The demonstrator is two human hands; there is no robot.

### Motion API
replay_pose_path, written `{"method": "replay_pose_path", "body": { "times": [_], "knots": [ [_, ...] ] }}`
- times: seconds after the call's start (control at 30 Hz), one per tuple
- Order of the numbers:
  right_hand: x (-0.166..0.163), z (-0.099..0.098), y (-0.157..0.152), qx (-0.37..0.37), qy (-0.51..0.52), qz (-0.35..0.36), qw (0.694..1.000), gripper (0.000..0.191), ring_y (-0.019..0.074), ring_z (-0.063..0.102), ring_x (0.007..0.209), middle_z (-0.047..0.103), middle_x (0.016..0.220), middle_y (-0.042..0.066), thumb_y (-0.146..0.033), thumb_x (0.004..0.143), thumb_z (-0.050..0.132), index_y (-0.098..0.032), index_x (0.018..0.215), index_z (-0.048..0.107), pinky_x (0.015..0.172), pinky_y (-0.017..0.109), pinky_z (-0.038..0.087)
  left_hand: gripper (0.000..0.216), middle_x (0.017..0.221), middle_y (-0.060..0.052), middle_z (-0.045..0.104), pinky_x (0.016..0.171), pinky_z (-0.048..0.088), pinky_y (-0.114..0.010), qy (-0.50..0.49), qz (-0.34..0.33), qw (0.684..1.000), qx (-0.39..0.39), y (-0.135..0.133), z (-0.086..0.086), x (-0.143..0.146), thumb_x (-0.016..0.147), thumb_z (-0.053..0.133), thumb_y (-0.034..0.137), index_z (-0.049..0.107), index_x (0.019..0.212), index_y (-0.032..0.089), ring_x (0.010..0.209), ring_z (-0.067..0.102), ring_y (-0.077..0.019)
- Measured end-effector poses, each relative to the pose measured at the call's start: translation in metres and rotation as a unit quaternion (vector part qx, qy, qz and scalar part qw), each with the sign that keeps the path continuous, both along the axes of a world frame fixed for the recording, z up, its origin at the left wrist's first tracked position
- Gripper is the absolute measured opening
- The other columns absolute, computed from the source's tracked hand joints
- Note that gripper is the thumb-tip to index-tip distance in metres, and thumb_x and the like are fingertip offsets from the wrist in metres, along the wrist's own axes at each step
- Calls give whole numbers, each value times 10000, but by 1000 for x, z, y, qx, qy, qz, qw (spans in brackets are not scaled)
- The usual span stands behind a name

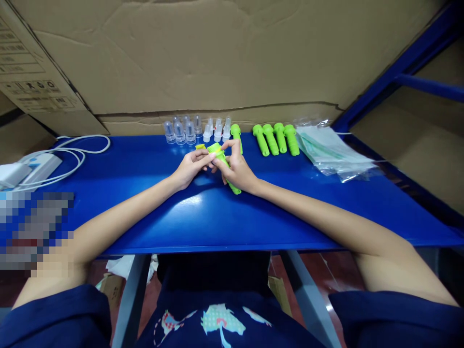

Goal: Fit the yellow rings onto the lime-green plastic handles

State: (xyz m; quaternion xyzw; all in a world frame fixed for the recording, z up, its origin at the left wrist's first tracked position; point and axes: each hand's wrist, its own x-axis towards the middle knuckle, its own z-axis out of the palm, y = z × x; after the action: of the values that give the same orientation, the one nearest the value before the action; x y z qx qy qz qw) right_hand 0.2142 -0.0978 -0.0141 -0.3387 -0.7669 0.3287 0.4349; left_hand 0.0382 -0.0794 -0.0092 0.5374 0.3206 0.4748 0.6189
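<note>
Both forearms reach out from the near edge of the blue desk (145, 227) and meet around its middle, so the work sits straight ahead of the person. The right hand (237, 171) is closed around the shaft of a green plastic piece (224, 163), whose lower end pokes out below the palm and rests on the desk, which steadies it. The left hand (190, 166) comes in from the other side, its fingertips pinched on the wide top end of that same piece, as if pressing or turning something there; what lies under the fingers cannot be made out. A small yellow bit (200, 146) lies just beyond the left fingers.

Farther back, along the far edge, the stock is lined up in groups within easy reach: clear caps (180, 131) to the left, white caps (217, 129) just beside them, one green piece (236, 131) behind the hands, then a row of four green pieces (275, 138) lying side by side. Toward the far right corner sit clear plastic bags (331, 152). At the left edge lies a white cable (78, 150) with a white device (36, 166). Cardboard (232, 58) walls off the back.
</note>
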Motion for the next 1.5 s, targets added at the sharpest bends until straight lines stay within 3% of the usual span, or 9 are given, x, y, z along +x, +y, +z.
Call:
{"method": "replay_pose_path", "body": {
  "times": [0.47, 0.83, 0.97, 1.1, 1.2, 1.4, 1.5],
  "knots": [
    [0, 0, -4, -19, 22, -6, 1000, 483, 108, 497, 378, 611, 726, -45, -521, 997, 530, -251, 1266, 233, 334, 252, 379, 484, 693, -12, 691, 640, 419, -229, 63, -33, 995, 64, -2, -1, 0, 761, 795, 602, 623, 803, 152, 656, 626, -95],
    [7, -6, 9, -18, 16, 11, 1000, 526, 93, 518, 408, 631, 756, -46, -510, 984, 556, -236, 1321, 259, 373, 221, 408, 447, 729, -6, 688, 639, 435, -220, 55, 8, 996, 66, -2, -5, 1, 775, 799, 576, 680, 851, 153, 682, 625, -96],
    [11, -9, 15, -12, 21, 57, 998, 541, 95, 555, 478, 644, 795, -46, -405, 948, 595, -221, 1349, 281, 467, 235, 477, 404, 741, -8, 686, 632, 440, -202, 15, 14, 999, 26, -1, -3, -1, 765, 840, 500, 704, 893, 143, 707, 644, -97],
    [11, -4, 11, 28, 4, 41, 999, 513, 98, 568, 523, 620, 755, -60, -309, 929, 597, -198, 1350, 325, 521, 235, 474, 386, 784, -29, 712, 637, 454, -188, -27, -8, 999, -43, 0, 2, -2, 822, 795, 482, 704, 930, 123, 716, 666, -95],
    [11, 1, 7, 60, -23, 44, 997, 485, 97, 567, 535, 610, 720, -67, -256, 904, 612, -184, 1315, 363, 531, 226, 452, 402, 775, -33, 714, 629, 452, -187, -35, 1, 998, -49, -1, 2, -2, 867, 742, 512, 700, 918, 116, 695, 663, -93],
    [16, 4, 9, -1, -29, 117, 993, 475, 70, 539, 462, 658, 798, -46, -352, 928, 644, -227, 1252, 320, 422, 187, 396, 441, 753, -36, 705, 637, 447, -200, -15, -29, 999, -30, 0, -1, -3, 843, 755, 553, 716, 867, 114, 684, 634, -101],
    [16, 3, 11, -8, -25, 114, 993, 479, 81, 525, 470, 612, 742, -53, -413, 914, 682, -240, 1200, 339, 396, 185, 374, 451, 791, -46, 713, 643, 439, -216, 2, -45, 999, -26, 0, -1, -4, 863, 729, 560, 730, 875, 109, 681, 615, -104]
  ]
}}
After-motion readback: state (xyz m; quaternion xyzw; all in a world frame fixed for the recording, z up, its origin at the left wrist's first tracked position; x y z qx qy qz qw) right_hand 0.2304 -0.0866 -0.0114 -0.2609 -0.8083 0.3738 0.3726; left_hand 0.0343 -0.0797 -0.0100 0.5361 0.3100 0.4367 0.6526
